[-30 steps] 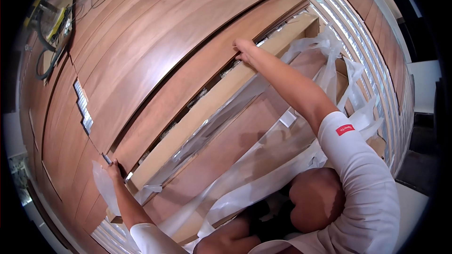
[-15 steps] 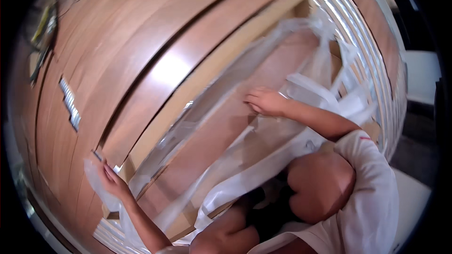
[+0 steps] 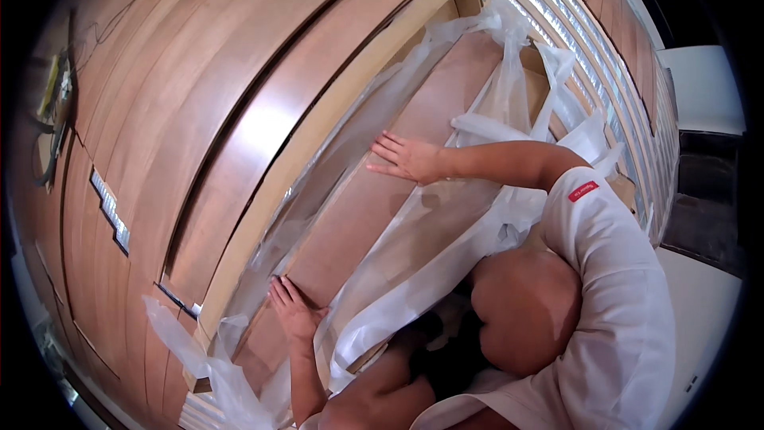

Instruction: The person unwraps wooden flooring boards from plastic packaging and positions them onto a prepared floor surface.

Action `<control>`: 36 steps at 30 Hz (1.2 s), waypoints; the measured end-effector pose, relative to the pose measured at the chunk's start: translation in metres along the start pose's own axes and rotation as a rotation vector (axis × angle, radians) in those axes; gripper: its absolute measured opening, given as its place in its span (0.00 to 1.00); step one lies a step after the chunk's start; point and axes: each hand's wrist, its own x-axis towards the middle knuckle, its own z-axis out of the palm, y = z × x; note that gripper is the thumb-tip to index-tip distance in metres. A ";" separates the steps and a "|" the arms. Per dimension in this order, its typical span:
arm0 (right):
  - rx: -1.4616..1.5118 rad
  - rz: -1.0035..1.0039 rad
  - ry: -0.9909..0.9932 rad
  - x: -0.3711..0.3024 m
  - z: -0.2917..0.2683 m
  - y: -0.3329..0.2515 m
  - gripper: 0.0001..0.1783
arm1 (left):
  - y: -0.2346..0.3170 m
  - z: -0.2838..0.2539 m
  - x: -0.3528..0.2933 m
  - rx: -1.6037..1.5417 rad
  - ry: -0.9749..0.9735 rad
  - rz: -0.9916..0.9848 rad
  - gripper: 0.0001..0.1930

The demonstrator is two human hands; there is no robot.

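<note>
A long reddish-brown wooden plank (image 3: pixel 354 211) lies in an open cardboard box (image 3: pixel 334 121), with loose translucent plastic wrap (image 3: pixel 422 302) pulled back around it. My right hand (image 3: pixel 410 161) rests flat on the plank's middle, fingers apart. My left hand (image 3: pixel 296 314) is lower down, near the plank's near end, with its fingers stretched over the wood. A small dark spot shows at its fingertips; I cannot make out what it is. Neither hand grips the plank.
Laid wooden flooring (image 3: pixel 179 72) spreads to the left, with a stepped gap (image 3: pixel 110 211) showing silvery underlay. On the right, silver underlay crossed by battens (image 3: pixel 585 48) runs beside the box. Tools and a cable (image 3: pixel 54 111) lie at the far left. A white panel (image 3: pixel 700 87) stands at right.
My left hand has moved right, from the plastic at the box's near end onto the plank. My right hand has slid slightly left and flattened, its fingers spreading.
</note>
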 end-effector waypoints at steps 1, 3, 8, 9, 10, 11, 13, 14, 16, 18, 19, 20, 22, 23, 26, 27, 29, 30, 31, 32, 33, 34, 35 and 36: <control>0.013 -0.023 -0.005 0.002 -0.001 0.000 0.60 | 0.000 0.002 0.001 0.000 0.007 0.006 0.70; 0.024 -0.050 -0.017 0.002 -0.006 0.003 0.61 | -0.005 0.010 0.000 0.022 0.016 0.025 0.71; 0.072 -0.112 -0.033 0.004 -0.034 0.009 0.66 | -0.016 0.008 -0.006 0.059 -0.038 0.043 0.69; 0.097 -0.129 -0.049 0.005 -0.042 0.011 0.68 | -0.019 0.007 -0.008 0.047 -0.035 0.063 0.69; 0.119 -0.138 -0.061 0.005 -0.052 0.013 0.69 | -0.022 0.001 -0.009 0.039 -0.030 0.090 0.69; 0.143 -0.148 -0.074 0.003 -0.060 0.013 0.70 | -0.023 -0.006 -0.013 0.031 -0.025 0.116 0.70; 0.124 -0.167 -0.073 -0.003 -0.078 0.011 0.72 | -0.023 -0.020 -0.024 0.020 -0.052 0.119 0.69; 0.117 -0.168 -0.069 -0.009 -0.084 0.006 0.73 | -0.021 -0.027 -0.029 0.014 -0.077 0.122 0.69; 0.132 -0.185 -0.166 -0.015 -0.099 -0.003 0.72 | -0.011 -0.048 -0.043 0.005 -0.119 0.106 0.69; 0.169 -0.198 -0.167 -0.032 -0.111 -0.013 0.71 | -0.012 -0.054 -0.063 -0.019 -0.123 0.108 0.70; 0.155 -0.208 -0.127 -0.044 -0.115 -0.020 0.70 | -0.005 -0.066 -0.075 0.012 -0.108 0.126 0.71; 0.155 -0.215 -0.115 -0.057 -0.117 -0.026 0.69 | 0.001 -0.075 -0.085 -0.015 -0.169 0.129 0.67; 0.159 -0.231 -0.062 -0.071 -0.119 -0.040 0.68 | 0.005 -0.103 -0.105 -0.038 -0.289 0.125 0.61; 0.166 -0.230 -0.043 -0.074 -0.115 -0.047 0.68 | -0.003 -0.104 -0.115 0.013 -0.276 0.153 0.57; 0.171 -0.252 0.004 -0.074 -0.131 -0.063 0.67 | -0.015 -0.115 -0.154 0.145 -0.221 0.185 0.40; 0.172 -0.253 0.009 -0.079 -0.148 -0.065 0.67 | -0.024 -0.114 -0.160 0.149 -0.203 0.147 0.41; 0.161 -0.308 0.011 -0.082 -0.193 -0.067 0.68 | -0.022 -0.135 -0.178 0.182 -0.120 0.169 0.45; 0.130 -0.305 0.101 -0.093 -0.212 -0.063 0.67 | -0.009 -0.153 -0.181 0.160 -0.076 0.165 0.50; 0.086 -0.299 0.182 -0.111 -0.230 -0.056 0.68 | 0.010 -0.169 -0.176 0.128 -0.029 0.181 0.54; 0.052 -0.263 0.158 -0.125 -0.263 -0.055 0.69 | 0.026 -0.182 -0.175 0.096 0.067 0.182 0.58; 0.025 -0.262 0.207 -0.131 -0.284 -0.050 0.70 | 0.039 -0.198 -0.181 0.068 0.161 0.168 0.62; 0.047 -0.254 0.187 -0.128 -0.317 -0.060 0.69 | 0.043 -0.213 -0.194 0.112 0.255 0.145 0.63; -0.023 -0.239 0.265 -0.129 -0.333 -0.061 0.67 | 0.046 -0.227 -0.202 0.157 0.343 0.120 0.64; -0.094 -0.236 0.342 -0.134 -0.349 -0.063 0.66 | 0.050 -0.239 -0.204 0.175 0.491 0.167 0.66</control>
